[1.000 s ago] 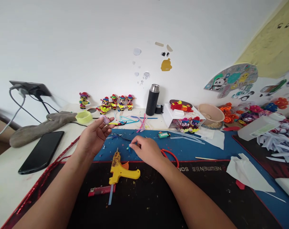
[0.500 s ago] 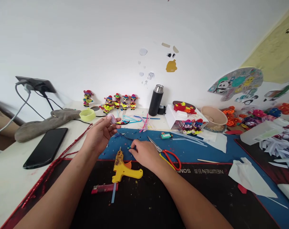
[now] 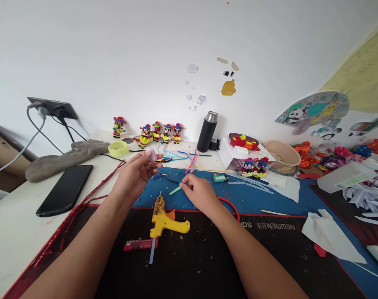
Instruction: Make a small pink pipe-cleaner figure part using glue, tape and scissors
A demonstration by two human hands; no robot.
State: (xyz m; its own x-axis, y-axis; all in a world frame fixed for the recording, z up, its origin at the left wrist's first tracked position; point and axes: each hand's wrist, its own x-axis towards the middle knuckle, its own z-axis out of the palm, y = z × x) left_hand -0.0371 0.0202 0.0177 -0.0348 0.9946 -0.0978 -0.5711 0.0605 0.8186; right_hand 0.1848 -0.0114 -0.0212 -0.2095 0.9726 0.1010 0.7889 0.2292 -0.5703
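Note:
Between thumb and fingers, my left hand (image 3: pixel 137 170) holds a small pale pink and white piece (image 3: pixel 151 154) above the blue mat. My right hand (image 3: pixel 197 191) is closed in a pinch at the end of a thin light-green strip (image 3: pixel 175 190), low over the mat. A yellow glue gun (image 3: pixel 164 222) lies below and between the hands, its nozzle pointing away. Beside its lower end is a red lighter (image 3: pixel 139 244). The red-handled scissors (image 3: pixel 229 205) are mostly hidden behind my right hand and forearm.
Small colourful figures (image 3: pixel 156 132) line the wall, left of a black thermos (image 3: pixel 207 133). A black phone (image 3: pixel 66 189) and red tinsel stems (image 3: pixel 83 201) lie at left. A white box (image 3: pixel 228 158), a bowl (image 3: pixel 282 153) and white paper (image 3: pixel 329 234) are at right.
My right hand has moved slightly right and up, and the light-green strip now shows at its fingertips. It covers more of the scissors. My left hand keeps its hold. The whole view has shifted a little.

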